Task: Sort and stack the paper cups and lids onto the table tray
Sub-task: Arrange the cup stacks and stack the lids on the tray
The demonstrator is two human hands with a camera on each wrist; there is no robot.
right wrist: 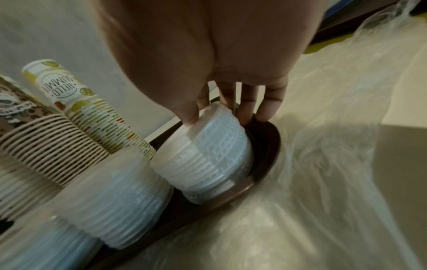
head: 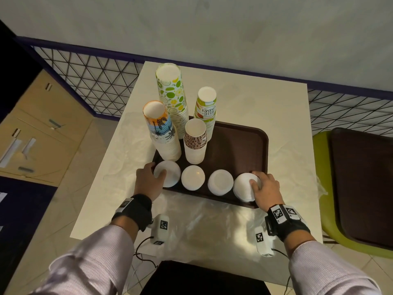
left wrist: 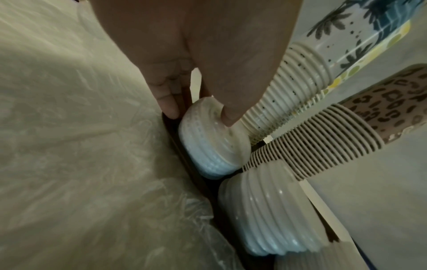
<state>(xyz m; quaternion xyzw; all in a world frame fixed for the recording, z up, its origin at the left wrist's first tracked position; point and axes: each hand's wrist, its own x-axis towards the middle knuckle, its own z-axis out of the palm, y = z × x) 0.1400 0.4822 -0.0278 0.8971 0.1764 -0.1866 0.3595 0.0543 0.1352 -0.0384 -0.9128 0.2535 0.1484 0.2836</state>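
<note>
A brown tray (head: 238, 145) lies on the white table (head: 265, 99). Several upside-down cup stacks stand at its back left: lime-print (head: 172, 96), palm-print (head: 162, 133), "Hello Summer" (head: 205, 111) and leopard-print (head: 195, 141). White lid stacks line the tray's front edge. My left hand (head: 156, 170) grips the leftmost lid stack (head: 170, 177), thumb on top (left wrist: 226, 117), fingers down its outer side. My right hand (head: 255, 177) grips the rightmost lid stack (head: 242, 188), thumb on its top rim (right wrist: 191, 118), fingers behind it. Two more lid stacks (head: 193, 177) (head: 220, 182) stand between them.
Crumpled clear plastic (head: 202, 226) covers the table in front of and beside the tray. A green chair (head: 319, 167) carrying a dark tray stands at the right. A wire-mesh fence (head: 95, 81) runs behind the table, and cardboard boxes (head: 42, 124) sit at the left.
</note>
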